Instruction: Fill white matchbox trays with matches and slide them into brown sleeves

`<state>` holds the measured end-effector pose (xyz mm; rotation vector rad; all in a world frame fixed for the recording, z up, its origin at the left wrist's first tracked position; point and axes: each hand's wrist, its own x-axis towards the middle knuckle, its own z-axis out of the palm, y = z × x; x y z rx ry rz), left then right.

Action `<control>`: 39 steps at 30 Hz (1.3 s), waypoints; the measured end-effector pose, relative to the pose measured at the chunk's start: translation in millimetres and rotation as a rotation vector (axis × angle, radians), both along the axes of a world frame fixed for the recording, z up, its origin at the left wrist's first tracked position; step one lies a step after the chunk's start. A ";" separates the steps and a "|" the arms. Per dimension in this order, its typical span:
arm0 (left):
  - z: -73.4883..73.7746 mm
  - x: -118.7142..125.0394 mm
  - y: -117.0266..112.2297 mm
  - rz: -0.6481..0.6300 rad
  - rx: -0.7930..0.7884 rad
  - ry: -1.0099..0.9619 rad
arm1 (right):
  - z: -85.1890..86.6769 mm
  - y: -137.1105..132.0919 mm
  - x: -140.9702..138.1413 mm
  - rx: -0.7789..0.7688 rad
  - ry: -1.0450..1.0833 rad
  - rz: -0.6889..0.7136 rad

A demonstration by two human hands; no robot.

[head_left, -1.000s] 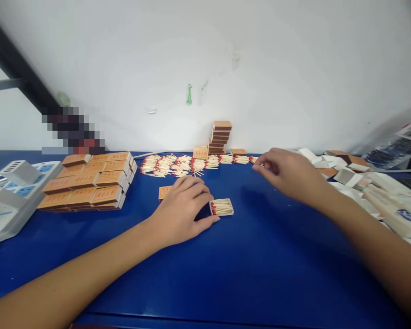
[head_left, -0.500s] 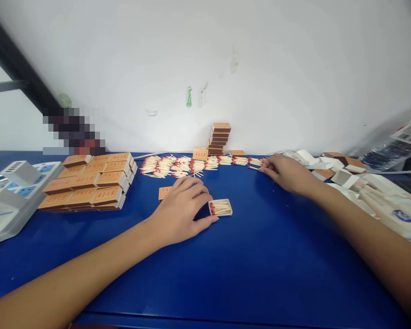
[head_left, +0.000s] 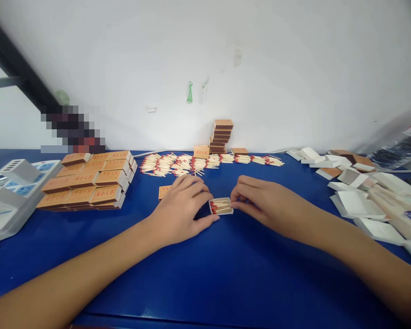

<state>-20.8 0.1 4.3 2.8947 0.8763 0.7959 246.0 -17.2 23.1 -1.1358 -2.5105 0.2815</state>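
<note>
A small white matchbox tray [head_left: 232, 212] lies on the blue table, filled in part with red-tipped matches [head_left: 221, 205]. My left hand [head_left: 182, 211] steadies it from the left, thumb and forefinger about its left end. At the right end, my right hand [head_left: 256, 199] pinches a match by its plain end, tip over the tray; the fingers partly hide it. Behind my left hand, a closed orange matchbox [head_left: 164, 192] shows in part. Loose matches [head_left: 178, 164] spread in a long band farther back.
Stacked orange matchboxes [head_left: 89, 180] stand at left beside a white power strip [head_left: 30, 189]. A leaning tower of matchboxes [head_left: 222, 137] rises near the wall. At right lie empty white trays [head_left: 358, 203], orange sleeves [head_left: 329, 173] and a plastic package [head_left: 406, 203].
My right hand has come from the far end of the match band to the tray's right end, bringing a match. My left hand stays at the tray.
</note>
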 end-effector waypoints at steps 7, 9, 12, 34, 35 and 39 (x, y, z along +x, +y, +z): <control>-0.3 -0.6 0.4 -0.007 0.009 0.004 | 1.1 21.1 16.7 -0.008 0.119 -0.140; -0.6 -0.8 0.7 -0.013 0.012 -0.001 | -1.2 39.4 37.0 0.069 0.121 -0.307; -0.7 -1.2 0.7 -0.020 0.017 -0.003 | -12.9 66.8 69.5 0.154 0.074 -0.474; -2.7 -1.7 0.2 -0.025 0.018 -0.006 | -44.6 94.2 100.3 0.161 0.020 -0.535; -2.6 -1.6 0.3 -0.025 0.020 -0.005 | -44.1 93.9 100.1 0.162 0.014 -0.533; -2.0 -1.7 0.5 -0.018 0.020 -0.001 | -42.9 93.4 99.3 0.169 0.018 -0.542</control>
